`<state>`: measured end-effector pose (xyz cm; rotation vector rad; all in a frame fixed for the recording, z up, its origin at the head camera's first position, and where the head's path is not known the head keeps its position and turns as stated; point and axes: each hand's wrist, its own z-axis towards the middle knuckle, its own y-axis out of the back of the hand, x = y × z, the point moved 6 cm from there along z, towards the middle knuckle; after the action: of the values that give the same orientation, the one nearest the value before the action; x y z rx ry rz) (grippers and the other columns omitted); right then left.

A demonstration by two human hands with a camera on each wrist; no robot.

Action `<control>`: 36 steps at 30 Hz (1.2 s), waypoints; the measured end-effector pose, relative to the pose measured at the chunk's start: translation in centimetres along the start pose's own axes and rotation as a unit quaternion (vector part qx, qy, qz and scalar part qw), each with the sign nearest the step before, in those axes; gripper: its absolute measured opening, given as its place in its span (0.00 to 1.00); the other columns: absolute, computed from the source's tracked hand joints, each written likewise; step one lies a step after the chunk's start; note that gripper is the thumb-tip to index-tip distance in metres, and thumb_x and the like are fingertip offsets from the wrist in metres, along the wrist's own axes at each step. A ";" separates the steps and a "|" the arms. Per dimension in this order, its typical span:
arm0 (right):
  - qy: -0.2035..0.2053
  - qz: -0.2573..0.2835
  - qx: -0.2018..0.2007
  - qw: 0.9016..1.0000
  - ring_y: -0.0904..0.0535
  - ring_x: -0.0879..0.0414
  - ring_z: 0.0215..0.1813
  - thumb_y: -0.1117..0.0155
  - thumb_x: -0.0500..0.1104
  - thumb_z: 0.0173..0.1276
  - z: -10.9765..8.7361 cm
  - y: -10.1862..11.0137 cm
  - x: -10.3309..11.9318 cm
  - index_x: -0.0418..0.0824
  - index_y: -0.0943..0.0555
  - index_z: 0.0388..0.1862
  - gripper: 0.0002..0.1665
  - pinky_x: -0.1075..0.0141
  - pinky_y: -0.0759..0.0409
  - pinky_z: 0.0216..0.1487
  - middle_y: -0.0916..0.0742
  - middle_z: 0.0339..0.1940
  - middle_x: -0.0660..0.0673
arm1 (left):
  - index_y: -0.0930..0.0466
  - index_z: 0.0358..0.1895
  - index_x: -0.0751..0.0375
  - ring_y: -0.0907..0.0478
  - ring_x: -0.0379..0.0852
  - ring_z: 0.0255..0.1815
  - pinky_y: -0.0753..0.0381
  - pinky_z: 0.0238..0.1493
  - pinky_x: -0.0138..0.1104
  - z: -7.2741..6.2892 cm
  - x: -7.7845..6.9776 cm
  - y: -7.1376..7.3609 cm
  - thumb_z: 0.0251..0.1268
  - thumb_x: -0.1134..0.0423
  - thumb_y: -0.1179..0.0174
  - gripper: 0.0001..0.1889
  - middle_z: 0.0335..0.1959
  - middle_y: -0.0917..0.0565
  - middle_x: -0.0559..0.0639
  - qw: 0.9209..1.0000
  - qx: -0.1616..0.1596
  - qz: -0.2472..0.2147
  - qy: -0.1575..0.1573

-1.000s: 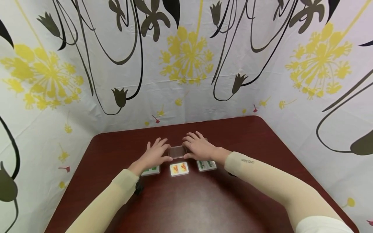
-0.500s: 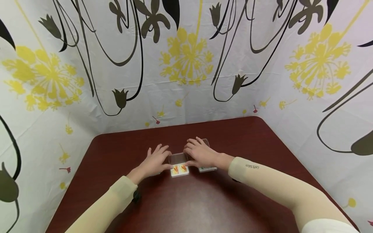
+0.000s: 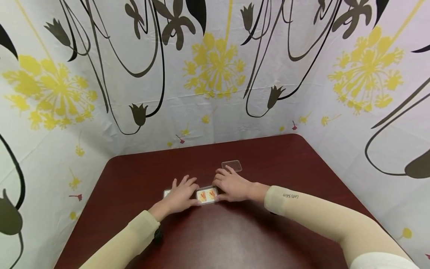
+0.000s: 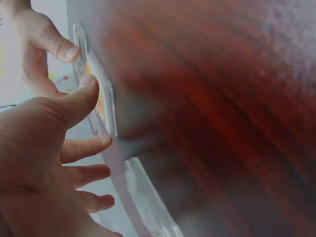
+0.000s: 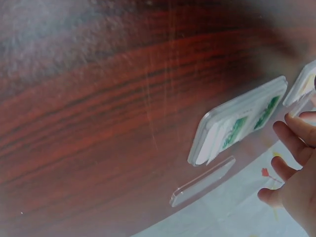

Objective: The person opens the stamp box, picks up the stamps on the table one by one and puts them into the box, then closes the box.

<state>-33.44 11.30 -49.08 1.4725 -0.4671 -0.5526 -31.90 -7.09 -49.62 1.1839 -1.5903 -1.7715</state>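
A clear plastic lid (image 4: pixel 94 120) lies tilted close over a small case (image 3: pixel 206 195) with two orange pictures, at the middle of the table. My left hand (image 3: pixel 180 195) pinches the lid's left side, its thumb at the near edge and index finger at the far edge. On the opposite side my right hand (image 3: pixel 234 186) holds the lid between thumb and fingers. Under the right hand, hidden in the head view, is a case with green pictures (image 5: pixel 242 126). Another case (image 4: pixel 148 200) lies beside the left hand, mostly covered by it in the head view.
A second clear lid (image 3: pixel 232 165) lies flat behind the right hand. The dark red table (image 3: pixel 215 235) has rounded far corners and meets a patterned cloth wall (image 3: pixel 215 123) at the back and sides.
Both hands have brought the clear lid nearer to me, from behind the middle case to over it. The second lid behind the right hand has come fully into view.
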 end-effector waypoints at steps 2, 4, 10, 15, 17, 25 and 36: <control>0.001 -0.002 0.001 1.000 0.39 0.44 0.76 0.44 0.71 0.70 -0.1 -0.2 0.1 0.48 0.20 0.61 0.35 0.36 0.50 0.73 0.20 0.61 0.51 | 0.23 0.65 0.53 0.52 0.64 0.79 0.55 0.68 0.71 0.0 -0.1 -0.2 0.63 0.37 0.35 0.33 0.77 0.38 0.58 1.000 0.003 0.003 0.000; 0.002 -0.006 0.000 1.000 0.39 0.44 0.76 0.44 0.72 0.69 -0.2 -0.4 0.1 0.49 0.20 0.61 0.35 0.36 0.49 0.73 0.20 0.61 0.51 | 0.23 0.65 0.54 0.52 0.64 0.79 0.55 0.68 0.71 -0.1 -0.2 -0.3 0.63 0.37 0.35 0.33 0.77 0.38 0.58 1.000 0.003 0.003 0.000; 0.002 -0.021 -0.003 1.000 0.37 0.46 0.75 0.45 0.74 0.68 -0.3 -0.8 0.3 0.49 0.20 0.61 0.37 0.37 0.47 0.73 0.20 0.61 0.51 | 0.22 0.63 0.53 0.50 0.64 0.79 0.54 0.68 0.70 -0.1 -0.2 -0.5 0.62 0.37 0.34 0.33 0.76 0.36 0.57 1.000 -0.012 0.017 0.002; -0.009 -0.020 0.004 1.000 0.36 0.48 0.72 0.42 0.73 0.67 0.0 -0.7 0.4 0.49 0.19 0.60 0.36 0.39 0.45 0.73 0.20 0.59 0.51 | 0.19 0.63 0.52 0.47 0.64 0.78 0.53 0.67 0.71 -0.1 -0.1 -0.4 0.59 0.37 0.31 0.33 0.75 0.33 0.56 0.999 -0.031 0.012 0.003; -0.013 -0.014 0.003 1.000 0.35 0.48 0.71 0.40 0.72 0.66 0.1 -0.6 0.5 0.49 0.18 0.58 0.35 0.39 0.43 0.72 0.20 0.58 0.51 | 0.18 0.62 0.52 0.46 0.65 0.77 0.52 0.66 0.72 -0.1 0.0 -0.3 0.57 0.37 0.30 0.33 0.74 0.33 0.55 0.999 -0.038 0.005 0.007; -0.029 0.019 -0.014 0.999 0.30 0.50 0.64 0.30 0.69 0.61 0.8 -0.3 0.9 0.46 0.14 0.48 0.31 0.44 0.29 0.63 0.19 0.54 0.50 | 0.18 0.64 0.49 0.45 0.64 0.77 0.51 0.66 0.72 -0.1 0.7 -0.2 0.56 0.37 0.29 0.34 0.74 0.32 0.53 0.999 -0.033 -0.011 0.029; -0.050 0.040 -0.004 0.998 0.29 0.49 0.65 0.28 0.65 0.62 1.6 -0.3 0.9 0.44 0.14 0.53 0.31 0.48 0.27 0.61 0.19 0.58 0.48 | 0.16 0.62 0.48 0.43 0.66 0.76 0.52 0.64 0.74 0.1 1.5 0.3 0.53 0.39 0.26 0.33 0.72 0.29 0.52 0.998 -0.035 -0.026 0.053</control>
<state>-33.68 9.46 -49.30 1.4169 -0.5983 -0.5652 -32.83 -8.32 -49.78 1.2753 -1.4378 -1.7514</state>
